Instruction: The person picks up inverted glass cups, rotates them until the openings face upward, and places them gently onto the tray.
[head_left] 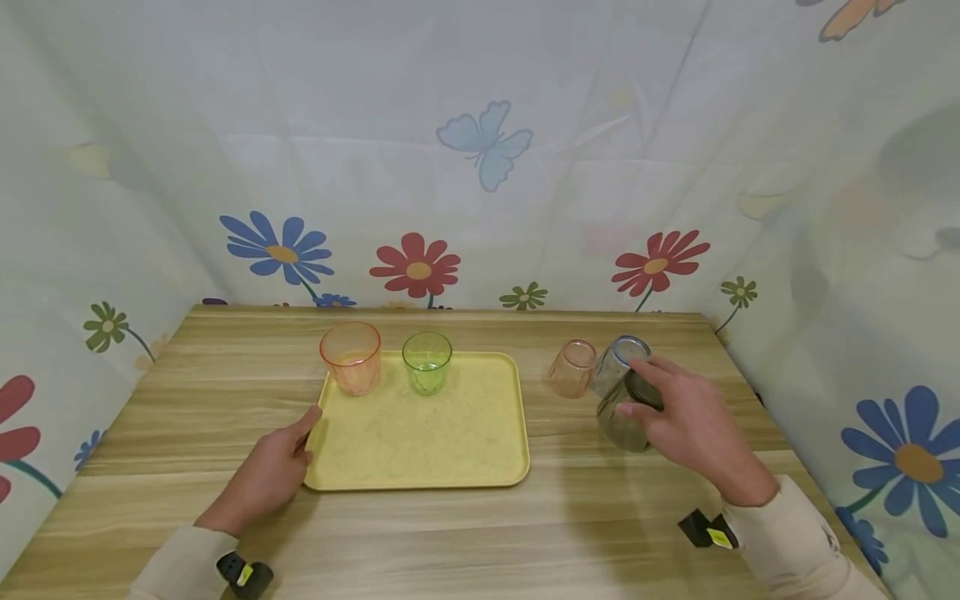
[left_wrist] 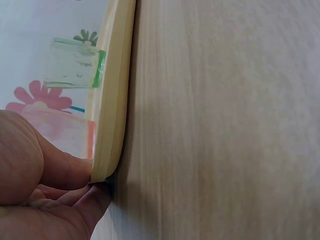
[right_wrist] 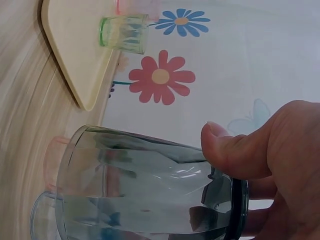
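My left hand [head_left: 272,467] grips the left edge of a yellow tray [head_left: 450,442]; in the left wrist view the thumb lies above the edge and fingers reach below it. On the tray's back left stand an orange-pink glass [head_left: 356,371] and a green glass [head_left: 427,371], both upright. My right hand [head_left: 693,421] pinches a dark grey glass [right_wrist: 145,185] by its thick, dark base end, mouth down, right of the tray. Whether its mouth touches the table cannot be told. Behind it are an upside-down blue-tinted glass [head_left: 615,367] and a smaller upside-down pink glass [head_left: 573,371].
Everything is on a wood-grain table [head_left: 450,542]. A white curtain [head_left: 360,125] printed with flowers and a butterfly hangs behind the table and along both sides. Black straps with devices [head_left: 243,575] are on both wrists.
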